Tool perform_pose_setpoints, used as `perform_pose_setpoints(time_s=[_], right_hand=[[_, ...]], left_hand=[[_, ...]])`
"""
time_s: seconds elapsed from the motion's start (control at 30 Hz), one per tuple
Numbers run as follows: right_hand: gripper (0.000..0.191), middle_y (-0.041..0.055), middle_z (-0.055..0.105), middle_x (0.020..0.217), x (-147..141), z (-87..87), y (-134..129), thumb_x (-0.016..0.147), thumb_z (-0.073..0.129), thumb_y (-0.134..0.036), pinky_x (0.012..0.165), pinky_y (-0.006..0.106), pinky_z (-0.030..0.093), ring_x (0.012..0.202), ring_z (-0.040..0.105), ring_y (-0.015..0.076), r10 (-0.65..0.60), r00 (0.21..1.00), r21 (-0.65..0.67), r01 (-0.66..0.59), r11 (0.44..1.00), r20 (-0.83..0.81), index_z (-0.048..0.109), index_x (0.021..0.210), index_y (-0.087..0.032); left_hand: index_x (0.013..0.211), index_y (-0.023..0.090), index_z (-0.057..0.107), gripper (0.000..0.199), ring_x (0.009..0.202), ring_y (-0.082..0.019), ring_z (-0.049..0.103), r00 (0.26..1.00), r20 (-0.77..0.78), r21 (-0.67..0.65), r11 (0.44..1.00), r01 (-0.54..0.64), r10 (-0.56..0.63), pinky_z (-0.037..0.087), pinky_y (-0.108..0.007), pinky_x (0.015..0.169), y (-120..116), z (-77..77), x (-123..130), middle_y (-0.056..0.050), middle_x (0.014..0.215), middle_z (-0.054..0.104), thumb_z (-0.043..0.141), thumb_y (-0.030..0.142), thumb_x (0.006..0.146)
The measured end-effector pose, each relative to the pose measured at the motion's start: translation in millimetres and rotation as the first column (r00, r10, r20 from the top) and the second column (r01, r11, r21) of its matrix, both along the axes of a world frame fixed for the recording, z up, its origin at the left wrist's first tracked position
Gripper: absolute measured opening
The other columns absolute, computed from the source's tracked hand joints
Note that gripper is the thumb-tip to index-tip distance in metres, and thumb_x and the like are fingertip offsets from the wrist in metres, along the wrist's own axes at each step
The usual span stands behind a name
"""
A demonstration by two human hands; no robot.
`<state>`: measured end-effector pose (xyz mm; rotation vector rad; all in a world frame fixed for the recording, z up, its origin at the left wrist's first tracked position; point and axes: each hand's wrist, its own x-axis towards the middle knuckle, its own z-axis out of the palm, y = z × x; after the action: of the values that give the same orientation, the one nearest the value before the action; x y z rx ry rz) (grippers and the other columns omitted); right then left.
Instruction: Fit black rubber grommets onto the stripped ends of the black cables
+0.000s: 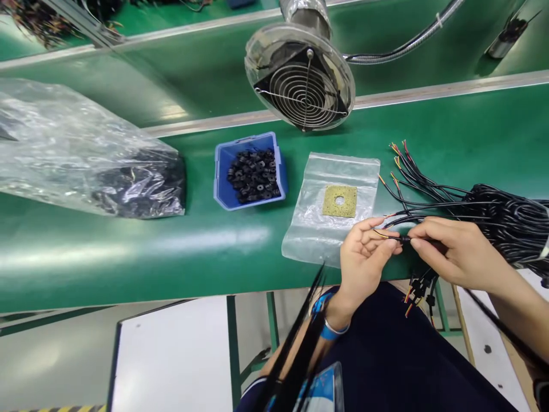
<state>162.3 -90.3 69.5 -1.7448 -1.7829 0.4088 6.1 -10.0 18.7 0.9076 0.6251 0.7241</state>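
Between my two hands is the end of a black cable (392, 237) with thin stripped wires, one of them yellow, and a small black part around it. My left hand (364, 252) pinches this end between thumb and fingers. From the other side, my right hand (454, 249) grips the same cable close to the black part. A clear plastic bag (304, 229) lies flat beside my left hand, with a yellow sponge square (329, 201) with a central hole on it. Behind and right of my hands is a bundle of black cables (501, 214) with red and yellow wire ends.
A blue bin (218, 177) holds many small black ring-shaped parts (255, 174). To its left lies a large clear bag (86, 149) with dark contents. A round fan hood (305, 86) hangs over the bench (193, 269). More cable ends (422, 289) dangle at the bench's front edge.
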Motion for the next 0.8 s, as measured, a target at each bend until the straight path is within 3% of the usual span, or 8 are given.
perform_pose_setpoints(time_s=[0.23,0.33,0.47,0.53,0.6,0.67,0.73,0.8], right_hand=[[0.017,-0.002,0.057,0.061,1,-2.6,1,0.09,0.053,-0.019,0.05,0.023,0.038,0.051,0.049,0.0082,0.029,0.999,0.046,-0.031,0.998,0.04,0.068,0.082,-0.019],[0.018,0.0031,0.071,0.083,-4,2.4,-13,0.09,0.054,-0.021,0.067,0.028,0.051,0.073,0.065,0.0158,0.037,0.994,0.099,-0.047,0.994,0.101,0.071,0.095,-0.022],[0.024,0.0027,0.072,0.106,-19,11.7,-68,0.086,0.063,-0.024,0.082,0.036,0.054,0.093,0.068,0.023,-0.251,0.968,0.212,0.244,0.946,0.006,0.069,0.11,-0.029],[0.008,0.0019,0.072,0.087,-27,2.5,-99,0.087,0.064,-0.028,0.067,0.034,0.052,0.075,0.067,0.0202,-0.489,0.865,0.143,0.501,0.854,-0.108,0.071,0.092,-0.028],[0.017,0.002,0.068,0.072,-35,-22.0,-121,0.087,0.064,-0.038,0.06,0.033,0.049,0.064,0.064,0.0187,-0.706,0.668,-0.054,0.717,0.695,-0.234,0.069,0.077,-0.025],[0.028,0.0032,0.069,0.073,-42,-55.7,-128,0.085,0.065,-0.049,0.066,0.034,0.053,0.068,0.066,0.0198,-0.802,0.444,-0.281,0.774,0.568,-0.399,0.068,0.076,-0.022],[0.037,0.0047,0.072,0.086,-51,-85.8,-119,0.08,0.066,-0.058,0.077,0.038,0.057,0.081,0.069,0.0219,-0.755,0.277,-0.412,0.701,0.582,-0.594,0.068,0.084,-0.022],[0.044,0.0043,0.072,0.094,-61,-102.4,-105,0.075,0.069,-0.064,0.082,0.04,0.059,0.088,0.069,0.0223,-0.607,0.154,-0.429,0.574,0.697,-0.779,0.066,0.089,-0.023]], left_hand=[[0.114,0.017,0.056,0.041,0.073,-0.014,0.072,0.999,0.02,0.089,0.996,0.027,-0.029,0.062,-0.022,0.07,-2,-1.9,-5,-0.004,0.088,0.073,0.075,0.031,0.08],[0.111,0.016,0.06,0.041,0.078,-0.016,0.072,0.992,-0.013,0.145,0.981,0.128,-0.128,0.061,-0.025,0.075,-4,0.4,-15,-0.005,0.09,0.071,0.074,0.037,0.079],[0.108,0.014,0.065,0.036,0.083,-0.018,0.071,0.901,-0.235,0.186,0.893,0.41,-0.365,0.061,-0.029,0.077,-12,8.5,-25,-0.008,0.091,0.071,0.062,0.043,0.087],[0.11,0.014,0.065,0.035,0.083,-0.018,0.07,0.848,-0.382,0.271,0.832,0.483,-0.368,0.06,-0.028,0.075,-16,13.5,-24,-0.01,0.098,0.072,0.057,0.041,0.091],[0.113,0.014,0.065,0.033,0.083,-0.017,0.07,0.815,-0.489,0.384,0.762,0.521,-0.311,0.058,-0.026,0.072,-20,18.1,-20,-0.011,0.107,0.072,0.056,0.038,0.092],[0.116,0.014,0.065,0.033,0.082,-0.016,0.069,0.783,-0.564,0.468,0.68,0.564,-0.262,0.057,-0.025,0.071,-20,21.6,-13,-0.011,0.112,0.071,0.055,0.036,0.093],[0.119,0.014,0.064,0.035,0.078,-0.016,0.068,0.75,-0.62,0.52,0.594,0.614,-0.231,0.055,-0.026,0.071,-19,23.7,-5,-0.011,0.114,0.071,0.057,0.035,0.093],[0.122,0.014,0.062,0.037,0.074,-0.014,0.067,0.714,-0.661,0.539,0.516,0.666,-0.23,0.054,-0.027,0.072,-16,24.3,3,-0.009,0.112,0.072,0.06,0.034,0.091]])
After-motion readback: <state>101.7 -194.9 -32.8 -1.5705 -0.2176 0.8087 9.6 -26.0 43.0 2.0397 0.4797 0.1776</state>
